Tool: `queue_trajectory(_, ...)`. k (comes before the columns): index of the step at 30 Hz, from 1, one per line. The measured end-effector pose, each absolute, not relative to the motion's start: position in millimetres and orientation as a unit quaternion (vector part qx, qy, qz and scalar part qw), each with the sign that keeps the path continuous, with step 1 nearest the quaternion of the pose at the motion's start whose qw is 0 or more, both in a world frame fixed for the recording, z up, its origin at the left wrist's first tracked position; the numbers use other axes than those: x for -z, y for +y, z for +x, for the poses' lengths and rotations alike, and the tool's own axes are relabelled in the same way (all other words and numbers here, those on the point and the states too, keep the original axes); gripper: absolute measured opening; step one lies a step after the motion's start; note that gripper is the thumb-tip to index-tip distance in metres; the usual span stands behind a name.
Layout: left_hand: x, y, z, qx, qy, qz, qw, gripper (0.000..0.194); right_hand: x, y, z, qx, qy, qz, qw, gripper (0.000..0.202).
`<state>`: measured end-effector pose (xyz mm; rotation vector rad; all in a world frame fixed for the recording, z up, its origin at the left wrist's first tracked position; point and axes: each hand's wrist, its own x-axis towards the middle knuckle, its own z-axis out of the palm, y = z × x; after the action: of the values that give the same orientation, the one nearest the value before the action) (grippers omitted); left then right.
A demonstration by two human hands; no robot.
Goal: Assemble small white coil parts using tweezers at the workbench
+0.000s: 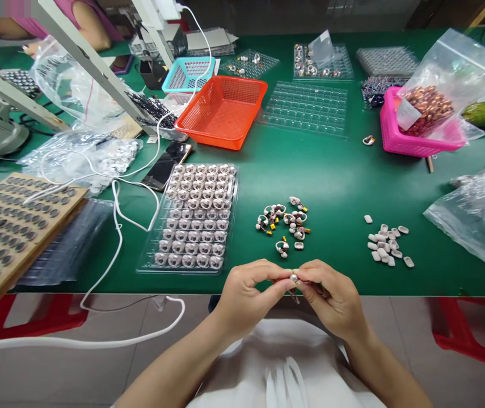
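Observation:
Both hands meet at the table's front edge, pinching one small part (294, 278) with a shiny round silver face. My left hand (253, 292) grips it from the left with thumb and forefinger, and my right hand (331, 294) from the right. Fingers cover most of this part, so its kind is unclear. Just beyond lies a loose group of small white ring-shaped pieces (282, 247) with yellow-tipped bits. A pale oblong cap (299, 245) lies beside them. Farther right is a heap of similar pale caps (382, 246).
To the left stands a clear tray (230, 226) of pale round pieces, near a phone (166, 165) and a looping white cable (118, 226). Behind are an orange basket (229, 139), a clear compartment tray (306, 107) and a pink basket (421, 144). A co-worker's arm (91, 28) shows at upper left.

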<state>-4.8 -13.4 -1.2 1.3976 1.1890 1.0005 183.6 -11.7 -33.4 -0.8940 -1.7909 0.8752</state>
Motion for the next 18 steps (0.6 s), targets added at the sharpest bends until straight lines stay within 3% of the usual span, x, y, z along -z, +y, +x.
queue_trajectory(12,-0.3,-9.5,-11.0,-0.372,0.494,0.477,0.625,0.002,25.2,-9.0,191.5,-0.469,-0.72,-0.313,0.404,0.017)
queue_trajectory(18,2.5,-8.3,-11.7,-0.375,0.478,0.457,0.65,0.012,23.9,-13.7,191.1,-0.502,-0.705,-0.307,0.396,0.011)
